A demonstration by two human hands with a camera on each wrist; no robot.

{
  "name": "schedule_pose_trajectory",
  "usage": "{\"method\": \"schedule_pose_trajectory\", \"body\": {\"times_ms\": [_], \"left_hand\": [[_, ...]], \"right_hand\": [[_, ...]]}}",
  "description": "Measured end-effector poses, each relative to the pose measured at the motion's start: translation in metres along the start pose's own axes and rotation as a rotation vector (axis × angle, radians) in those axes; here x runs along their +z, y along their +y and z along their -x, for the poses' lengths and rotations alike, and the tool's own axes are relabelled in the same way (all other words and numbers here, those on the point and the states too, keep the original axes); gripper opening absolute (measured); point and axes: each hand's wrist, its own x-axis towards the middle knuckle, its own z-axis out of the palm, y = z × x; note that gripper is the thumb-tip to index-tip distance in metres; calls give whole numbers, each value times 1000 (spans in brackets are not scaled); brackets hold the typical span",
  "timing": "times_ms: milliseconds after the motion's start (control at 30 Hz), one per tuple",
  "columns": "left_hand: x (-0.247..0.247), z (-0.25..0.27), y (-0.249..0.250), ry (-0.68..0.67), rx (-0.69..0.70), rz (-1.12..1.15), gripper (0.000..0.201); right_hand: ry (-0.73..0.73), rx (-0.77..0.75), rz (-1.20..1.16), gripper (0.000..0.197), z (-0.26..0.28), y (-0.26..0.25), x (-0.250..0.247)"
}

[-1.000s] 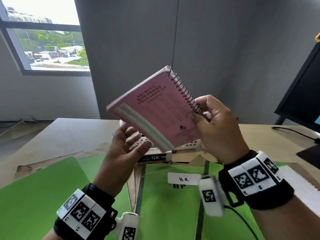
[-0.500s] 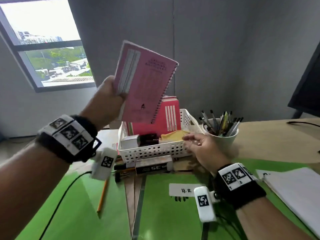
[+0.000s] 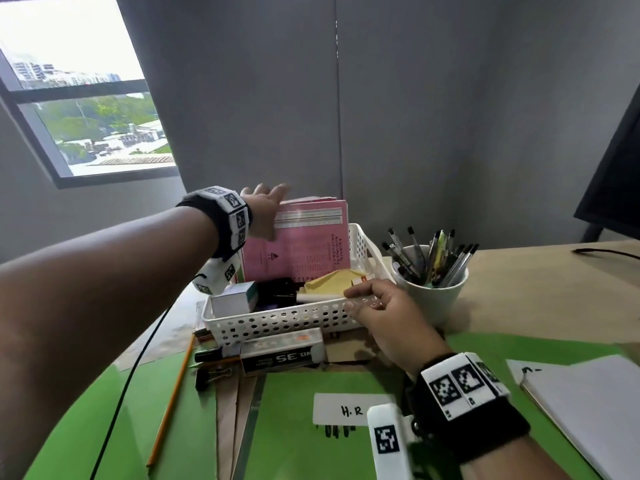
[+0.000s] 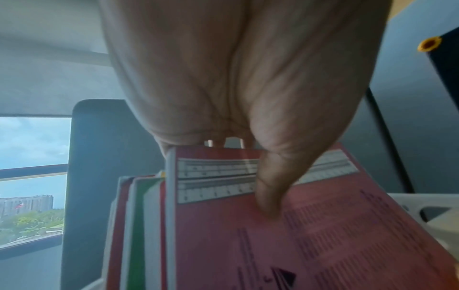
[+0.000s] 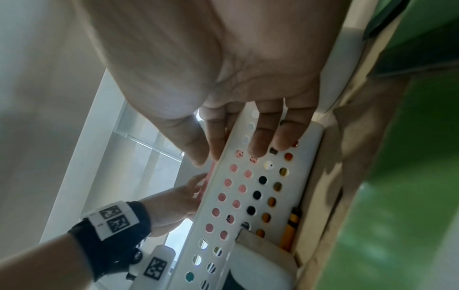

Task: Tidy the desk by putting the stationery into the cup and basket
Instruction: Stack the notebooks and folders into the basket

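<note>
The left hand [image 3: 265, 211] is pinching the top edge of a pink notebook [image 3: 304, 244], standing it upright at the back of the basket [image 3: 277, 320]. The right hand [image 3: 381, 310], thumb inside and fingers [image 5: 258, 141] outside, is gripping the basket's front right rim. Released carelessly, the notebook could tip onto the things in front. The cup [image 3: 433, 296] is sitting just right of the basket.
</note>
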Motion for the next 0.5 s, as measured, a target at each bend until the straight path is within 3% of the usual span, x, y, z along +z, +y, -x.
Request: {"method": "schedule_pose_trajectory", "body": {"times_ms": [33, 100, 200, 333, 433, 500], "left_hand": [[1, -2, 2, -24, -18, -3, 125], [1, -9, 5, -32, -59, -53, 130], [-4, -16, 9, -34, -99, -46, 105], [-15, -11, 15, -88, 0, -113, 63], [-17, -3, 10, -36, 33, -123, 57], [-13, 0, 8, -26, 33, -103, 63]], "right_hand": [[-14, 12, -20, 12, 0, 0, 0], [-33, 30, -46, 11, 0, 1, -1], [-40, 27, -35, 11, 2, 1, -1], [-40, 62, -44, 13, 4, -2, -2], [-43, 59, -26, 11, 5, -2, -2], [-34, 39, -17, 10, 5, -1, -2]]}}
